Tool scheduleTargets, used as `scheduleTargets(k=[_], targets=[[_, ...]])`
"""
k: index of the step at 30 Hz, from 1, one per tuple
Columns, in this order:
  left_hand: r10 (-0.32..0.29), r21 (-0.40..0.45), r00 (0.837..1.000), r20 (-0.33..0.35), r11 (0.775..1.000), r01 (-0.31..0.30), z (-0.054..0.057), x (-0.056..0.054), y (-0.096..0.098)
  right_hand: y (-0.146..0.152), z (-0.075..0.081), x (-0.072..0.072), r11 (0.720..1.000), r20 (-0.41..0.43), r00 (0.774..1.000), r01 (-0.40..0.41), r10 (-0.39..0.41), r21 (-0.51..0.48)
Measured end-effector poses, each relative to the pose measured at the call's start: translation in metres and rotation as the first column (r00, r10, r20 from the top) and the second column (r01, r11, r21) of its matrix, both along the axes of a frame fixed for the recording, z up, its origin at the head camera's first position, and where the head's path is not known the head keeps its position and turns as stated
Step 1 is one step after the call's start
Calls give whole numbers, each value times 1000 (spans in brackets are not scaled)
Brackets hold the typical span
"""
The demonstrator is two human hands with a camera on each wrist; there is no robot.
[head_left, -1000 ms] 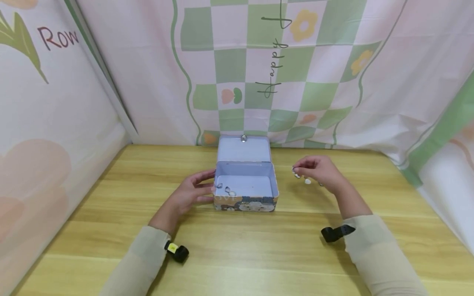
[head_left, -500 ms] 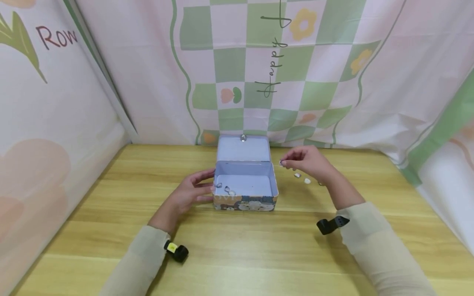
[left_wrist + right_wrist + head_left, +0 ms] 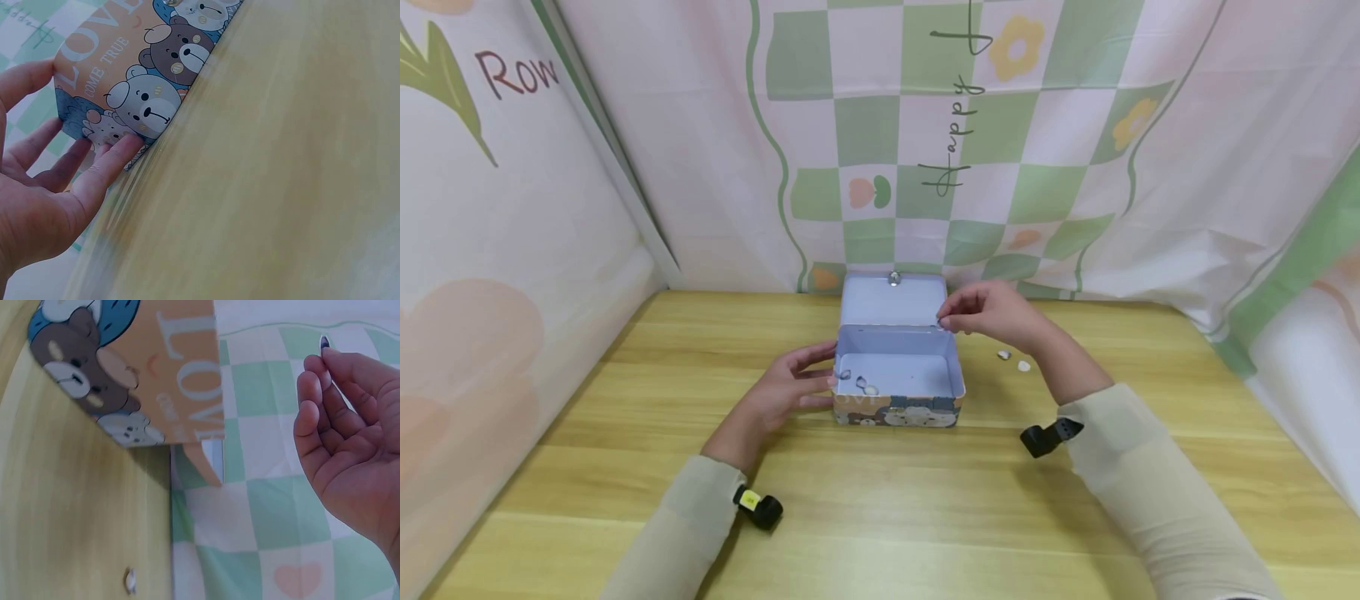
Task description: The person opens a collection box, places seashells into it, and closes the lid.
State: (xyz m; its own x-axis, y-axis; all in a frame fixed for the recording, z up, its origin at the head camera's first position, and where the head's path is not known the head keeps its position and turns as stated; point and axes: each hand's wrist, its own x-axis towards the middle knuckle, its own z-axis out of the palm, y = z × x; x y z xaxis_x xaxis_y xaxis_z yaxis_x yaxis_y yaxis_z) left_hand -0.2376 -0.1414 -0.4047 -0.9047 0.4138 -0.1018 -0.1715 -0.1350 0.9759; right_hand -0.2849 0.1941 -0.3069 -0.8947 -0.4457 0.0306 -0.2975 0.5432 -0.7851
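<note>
A tin box printed with cartoon bears stands on the table, its lilac lid tipped back. My left hand rests spread fingers against the box's left side; the left wrist view shows them touching the printed wall near a corner. Between thumb and forefinger, my right hand pinches a small seashell, white-edged and dark inside. That hand is above the box's back right corner, in front of the lid's right edge. Inside the box, a few shells lie at the front left.
Right of the box, a shell and a whiter shell lie on the wooden table. A checkered cloth hangs behind the box, and another printed cloth hangs along the left.
My right hand has lifted a shell from the table and carried it left to the box's back right corner. The left hand has stayed against the box.
</note>
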Motion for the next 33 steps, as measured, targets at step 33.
scheduleTargets(k=[33], targets=[[14,-12,1000,23,1000,-13,2,1,1,-86,24,-35,897,65,933,-359,354,260]])
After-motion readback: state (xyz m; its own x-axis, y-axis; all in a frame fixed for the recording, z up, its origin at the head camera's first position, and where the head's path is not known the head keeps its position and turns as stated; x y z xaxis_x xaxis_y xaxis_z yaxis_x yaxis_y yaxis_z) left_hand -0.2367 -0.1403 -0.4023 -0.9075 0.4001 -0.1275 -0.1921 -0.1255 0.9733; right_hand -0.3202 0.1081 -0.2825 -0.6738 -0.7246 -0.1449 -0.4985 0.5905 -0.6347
